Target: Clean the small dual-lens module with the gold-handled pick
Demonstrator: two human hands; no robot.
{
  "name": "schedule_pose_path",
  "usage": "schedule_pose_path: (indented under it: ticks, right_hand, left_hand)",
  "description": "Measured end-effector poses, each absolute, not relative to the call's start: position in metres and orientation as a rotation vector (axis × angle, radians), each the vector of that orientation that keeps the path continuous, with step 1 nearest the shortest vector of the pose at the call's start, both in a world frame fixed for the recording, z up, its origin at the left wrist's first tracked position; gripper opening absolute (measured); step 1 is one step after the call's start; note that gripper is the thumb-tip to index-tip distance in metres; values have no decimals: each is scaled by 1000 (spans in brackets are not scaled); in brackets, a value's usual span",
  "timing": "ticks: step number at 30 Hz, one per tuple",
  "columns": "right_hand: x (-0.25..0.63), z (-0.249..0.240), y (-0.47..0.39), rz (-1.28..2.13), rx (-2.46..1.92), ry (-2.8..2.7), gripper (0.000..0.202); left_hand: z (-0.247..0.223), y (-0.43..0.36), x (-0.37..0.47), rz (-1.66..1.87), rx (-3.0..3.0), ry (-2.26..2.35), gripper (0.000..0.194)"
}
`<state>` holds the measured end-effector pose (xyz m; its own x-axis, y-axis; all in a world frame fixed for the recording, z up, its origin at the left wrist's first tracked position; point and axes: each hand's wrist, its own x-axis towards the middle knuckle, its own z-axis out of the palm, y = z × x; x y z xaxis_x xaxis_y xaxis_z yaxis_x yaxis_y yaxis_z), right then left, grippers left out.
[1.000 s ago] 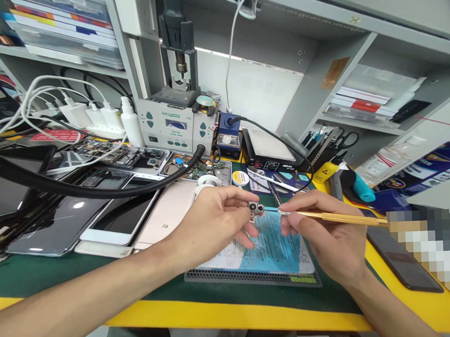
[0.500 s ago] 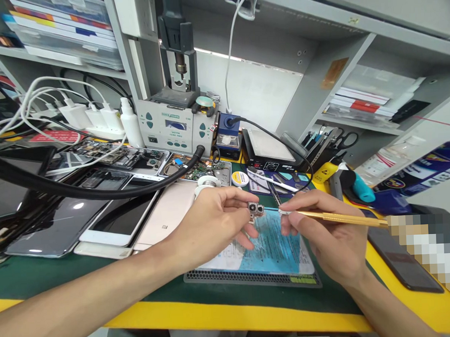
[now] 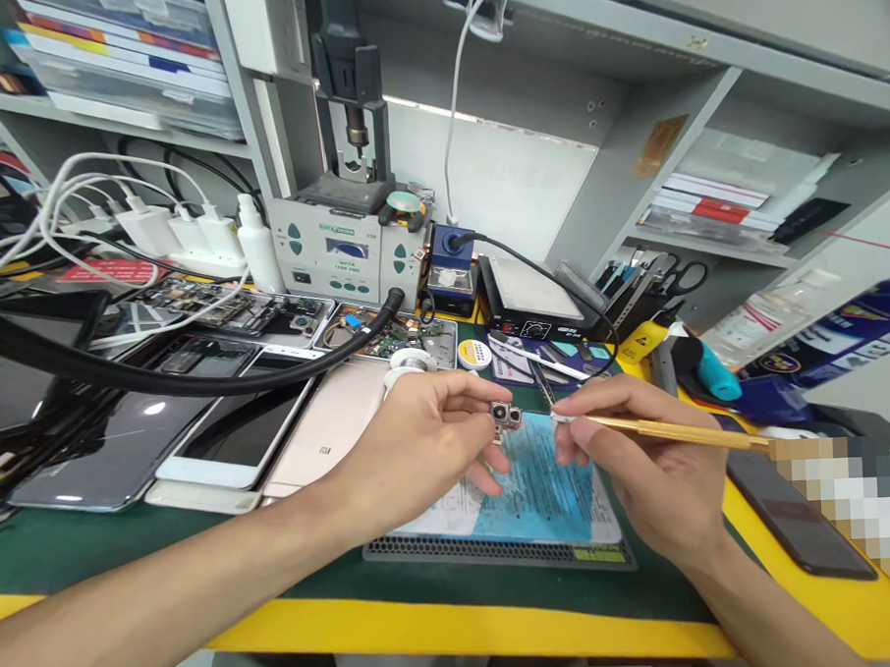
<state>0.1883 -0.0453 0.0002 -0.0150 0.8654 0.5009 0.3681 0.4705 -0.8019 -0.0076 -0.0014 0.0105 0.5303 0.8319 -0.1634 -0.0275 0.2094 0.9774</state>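
Observation:
Pinched between the thumb and fingers of my left hand (image 3: 435,432) is a small phone camera module (image 3: 505,414), its square lenses facing me. My right hand (image 3: 649,462) grips a slim gold-handled tool (image 3: 656,429) like a pen. Its pale tip points left, a short gap away from the module; I cannot make out the kind of tip. Both hands are above a blue and white printed sheet (image 3: 547,486), which lies on a grey perforated mat (image 3: 499,552).
Several phones, among them a gold phone back (image 3: 324,442) and a white phone (image 3: 235,431), lie at left. A thick black hose (image 3: 196,379) crosses above them from the soldering station (image 3: 349,249). A black phone (image 3: 799,515) lies right of my right hand.

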Motion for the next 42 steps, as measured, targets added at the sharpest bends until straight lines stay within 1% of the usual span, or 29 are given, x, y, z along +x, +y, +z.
schedule_pose_path:
  ticks: [42]
  right_hand:
    - [184, 3, -47, 530, -1147, -1710, 18]
  left_hand:
    - [8, -3, -8, 688, 1280, 826, 26]
